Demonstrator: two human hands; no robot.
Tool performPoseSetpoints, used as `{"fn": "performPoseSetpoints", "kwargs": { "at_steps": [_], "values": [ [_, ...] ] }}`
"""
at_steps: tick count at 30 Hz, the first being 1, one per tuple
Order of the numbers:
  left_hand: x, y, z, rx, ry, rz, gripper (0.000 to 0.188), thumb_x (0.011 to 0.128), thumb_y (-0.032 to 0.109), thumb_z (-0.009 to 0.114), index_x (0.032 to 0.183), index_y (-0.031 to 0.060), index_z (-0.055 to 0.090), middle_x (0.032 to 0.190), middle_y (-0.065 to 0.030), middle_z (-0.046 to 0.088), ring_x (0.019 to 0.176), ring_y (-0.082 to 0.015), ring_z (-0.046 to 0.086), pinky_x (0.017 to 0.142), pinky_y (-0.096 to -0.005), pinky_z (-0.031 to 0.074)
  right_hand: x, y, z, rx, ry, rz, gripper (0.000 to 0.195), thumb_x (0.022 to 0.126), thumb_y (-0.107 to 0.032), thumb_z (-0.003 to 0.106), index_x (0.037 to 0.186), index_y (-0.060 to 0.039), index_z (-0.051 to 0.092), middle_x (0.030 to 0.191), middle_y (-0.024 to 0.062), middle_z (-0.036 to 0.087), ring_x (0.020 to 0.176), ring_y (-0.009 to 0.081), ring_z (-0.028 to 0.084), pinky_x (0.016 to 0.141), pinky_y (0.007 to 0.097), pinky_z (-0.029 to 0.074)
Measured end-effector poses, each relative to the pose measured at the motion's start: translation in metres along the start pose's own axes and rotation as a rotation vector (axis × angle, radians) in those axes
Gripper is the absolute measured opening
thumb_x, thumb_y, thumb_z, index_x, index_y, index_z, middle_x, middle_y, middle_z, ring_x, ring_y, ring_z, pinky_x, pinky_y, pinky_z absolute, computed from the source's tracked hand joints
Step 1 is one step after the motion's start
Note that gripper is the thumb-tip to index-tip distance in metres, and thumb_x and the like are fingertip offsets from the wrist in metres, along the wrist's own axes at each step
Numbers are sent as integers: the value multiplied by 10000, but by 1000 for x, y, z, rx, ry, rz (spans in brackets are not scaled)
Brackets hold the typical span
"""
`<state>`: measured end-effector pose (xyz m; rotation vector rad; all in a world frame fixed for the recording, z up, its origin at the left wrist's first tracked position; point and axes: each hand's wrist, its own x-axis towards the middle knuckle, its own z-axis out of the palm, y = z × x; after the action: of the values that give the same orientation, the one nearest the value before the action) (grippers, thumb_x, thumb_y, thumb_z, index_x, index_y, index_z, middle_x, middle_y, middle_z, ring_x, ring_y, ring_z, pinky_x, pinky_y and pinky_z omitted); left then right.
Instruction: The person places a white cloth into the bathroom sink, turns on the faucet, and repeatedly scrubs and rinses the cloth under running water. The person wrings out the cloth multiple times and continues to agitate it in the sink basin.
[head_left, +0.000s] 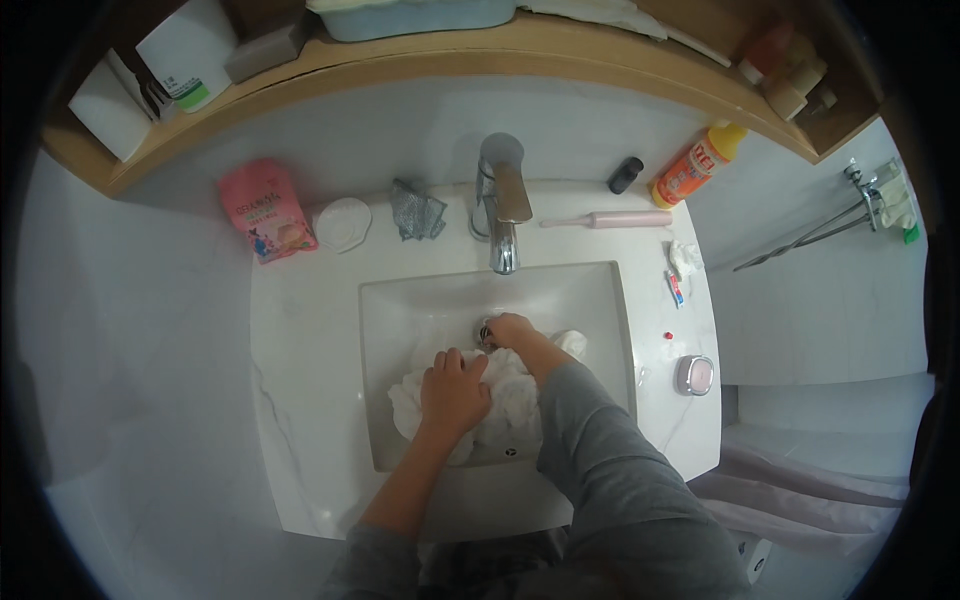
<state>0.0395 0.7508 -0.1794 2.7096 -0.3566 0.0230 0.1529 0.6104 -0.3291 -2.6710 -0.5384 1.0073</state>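
Note:
In a white rectangular sink (420, 292) lies a bunched, wet-looking white cloth (514, 405). My left hand (454, 390) rests on top of the cloth, its fingers bent into the folds. Beyond it, my right hand (511, 331) reaches down to the metal drain (484, 334), fingertips touching it. Whether those fingers pinch the drain stopper is hidden by the hand. A small rounded white item (571, 343) sits right of my right wrist. Above the drain stands the chrome faucet (504, 225); I see no water running from it.
A wooden shelf (450, 56) overhangs the back. Along the counter (307, 375) are a pink pouch (266, 210), a shell-shaped soap dish (343, 223), a grey mesh cloth (417, 210), a pink electric toothbrush (630, 219), an orange-yellow bottle (694, 172), a dark bottle (625, 175) and a toothpaste tube (675, 289).

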Motion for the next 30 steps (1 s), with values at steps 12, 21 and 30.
{"fn": "performPoseSetpoints", "kwargs": {
  "at_steps": [12,21,30],
  "values": [
    [3,-4,2,-10,-12,-5,274,625,97,546,893,141,584,799,-76,460,780,-244,479,633,-374,424,7,5,13,81,87,35,448,735,-481,595,869,-54,621,824,164,638,807,325,612,738,397,488],
    [-3,3,-3,184,11,-224,457,657,216,549,1113,238,557,1059,-134,487,1050,-336,434,909,-537,301,-46,-15,-36,172,-39,347,612,740,-553,524,1176,-123,528,1117,135,583,1080,318,517,947,397,372],
    [21,-13,-35,-27,-795,-223,626,747,494,489,1337,387,310,1425,-150,244,1266,-464,231,982,-620,182,-153,-27,-58,596,-183,-21,882,665,-722,495,1381,-254,279,1318,179,405,1289,320,269,1042,390,237]
  ]
}}
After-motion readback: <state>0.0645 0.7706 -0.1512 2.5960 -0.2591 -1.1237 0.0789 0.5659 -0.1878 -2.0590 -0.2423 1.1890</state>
